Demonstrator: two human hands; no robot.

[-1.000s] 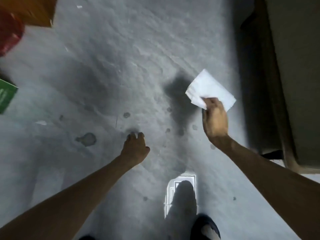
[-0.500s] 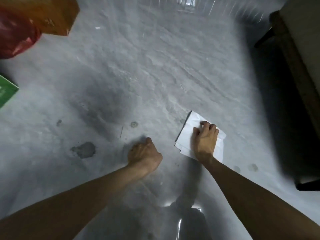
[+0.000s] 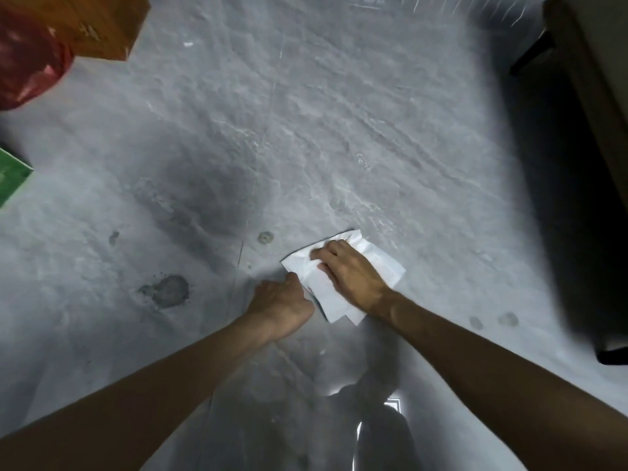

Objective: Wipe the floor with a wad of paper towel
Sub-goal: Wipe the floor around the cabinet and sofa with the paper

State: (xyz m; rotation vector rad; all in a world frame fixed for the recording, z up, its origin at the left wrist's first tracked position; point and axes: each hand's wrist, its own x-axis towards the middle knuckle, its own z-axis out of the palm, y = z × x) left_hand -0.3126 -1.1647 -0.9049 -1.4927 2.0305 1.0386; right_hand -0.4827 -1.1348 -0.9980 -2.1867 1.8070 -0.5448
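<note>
A white paper towel (image 3: pixel 385 266), folded and creased, lies flat on the grey stone floor (image 3: pixel 339 130) at centre frame. My right hand (image 3: pixel 350 277) presses down on it with the palm, the fingers bent into the paper and bunching it near the far edge. My left hand (image 3: pixel 282 304) is curled into a fist on the floor right beside the towel's left edge, its thumb touching the paper. A dark stain (image 3: pixel 168 290) marks the floor to the left of both hands, and a small round spot (image 3: pixel 265 237) sits just beyond the towel.
A red bag (image 3: pixel 23 66) and an orange box (image 3: pixel 98 22) stand at the far left, a green box (image 3: pixel 10 178) at the left edge. Dark wooden furniture (image 3: pixel 594 96) runs along the right side. Two faint spots (image 3: pixel 492 321) lie to the right of my right arm.
My right hand brought the towel down from the air onto the floor and slid it left toward my left hand. The left hand closed into a fist and now touches the towel.
</note>
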